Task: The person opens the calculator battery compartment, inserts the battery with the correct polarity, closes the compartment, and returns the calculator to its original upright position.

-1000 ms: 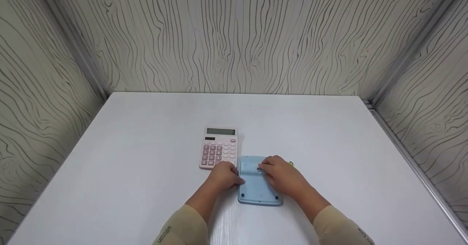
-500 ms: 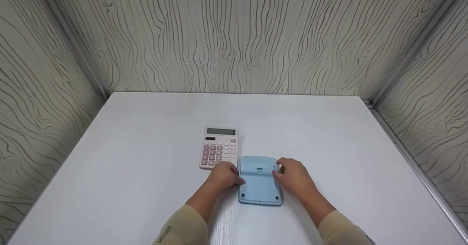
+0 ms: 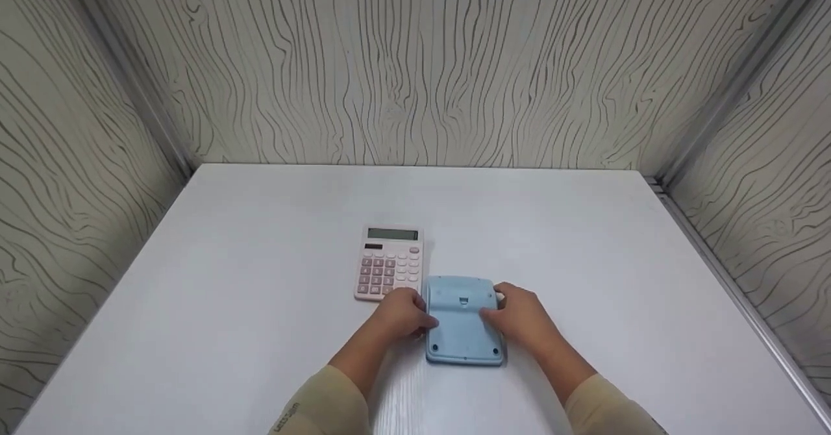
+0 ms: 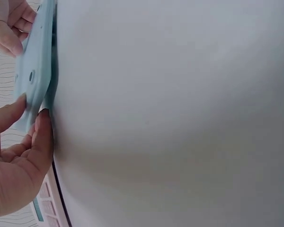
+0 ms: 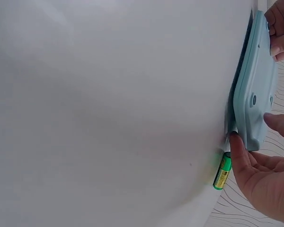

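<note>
The site is an indoor booth, walled on the three sides in view; whether it belongs to an office, lab or workshop cannot be determined. The back panel (image 3: 402, 65), left panel (image 3: 52, 162) and right panel (image 3: 779, 182) carry dark, wavy wood-grain lines on a pale ground. Grey metal corner posts (image 3: 146, 104) join the panels. A plain white desk (image 3: 272, 240) stands between them, with a metal rail (image 3: 733, 292) along its right edge.

One calculator (image 3: 391, 253), one blue device (image 3: 464, 331), one battery (image 5: 222, 171) — two hands (left hand (image 3: 399, 313), right hand (image 3: 522, 318)).
</note>
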### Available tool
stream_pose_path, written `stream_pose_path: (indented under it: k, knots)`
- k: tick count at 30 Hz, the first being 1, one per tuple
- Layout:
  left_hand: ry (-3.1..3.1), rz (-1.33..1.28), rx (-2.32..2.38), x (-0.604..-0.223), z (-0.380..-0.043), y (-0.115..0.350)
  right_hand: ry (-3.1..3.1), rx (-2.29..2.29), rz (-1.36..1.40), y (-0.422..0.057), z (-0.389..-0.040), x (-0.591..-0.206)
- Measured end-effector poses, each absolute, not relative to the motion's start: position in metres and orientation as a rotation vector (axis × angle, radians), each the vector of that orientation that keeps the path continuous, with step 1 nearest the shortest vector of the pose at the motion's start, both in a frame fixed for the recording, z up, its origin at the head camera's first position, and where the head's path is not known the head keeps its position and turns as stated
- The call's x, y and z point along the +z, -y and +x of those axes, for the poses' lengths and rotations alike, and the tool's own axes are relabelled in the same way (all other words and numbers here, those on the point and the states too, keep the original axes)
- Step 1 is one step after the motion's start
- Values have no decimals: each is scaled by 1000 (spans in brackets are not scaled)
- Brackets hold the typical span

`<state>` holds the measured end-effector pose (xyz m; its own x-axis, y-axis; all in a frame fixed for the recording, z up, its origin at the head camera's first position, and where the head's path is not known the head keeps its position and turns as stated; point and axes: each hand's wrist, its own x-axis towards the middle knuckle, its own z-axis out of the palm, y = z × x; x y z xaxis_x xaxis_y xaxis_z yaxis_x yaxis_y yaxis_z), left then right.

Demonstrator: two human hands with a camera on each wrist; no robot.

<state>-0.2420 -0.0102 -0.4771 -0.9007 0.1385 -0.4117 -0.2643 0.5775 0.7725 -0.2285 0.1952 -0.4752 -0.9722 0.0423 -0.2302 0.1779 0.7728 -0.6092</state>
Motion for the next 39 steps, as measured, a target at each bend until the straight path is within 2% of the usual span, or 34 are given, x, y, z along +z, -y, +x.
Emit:
stream_pose_path:
  k: [10, 25, 39]
  knots:
    - [-2387, -78, 1405, -463, -245, 3, -2732, -1129, 238, -195, -229, -461]
    - [-2484, 159, 1499, -436, -237, -14, -2566, -1487, 336, -183, -239, -444]
    - [-2539, 225, 1448, -433, -235, -25, -2521, -1472, 327, -177, -240, -441]
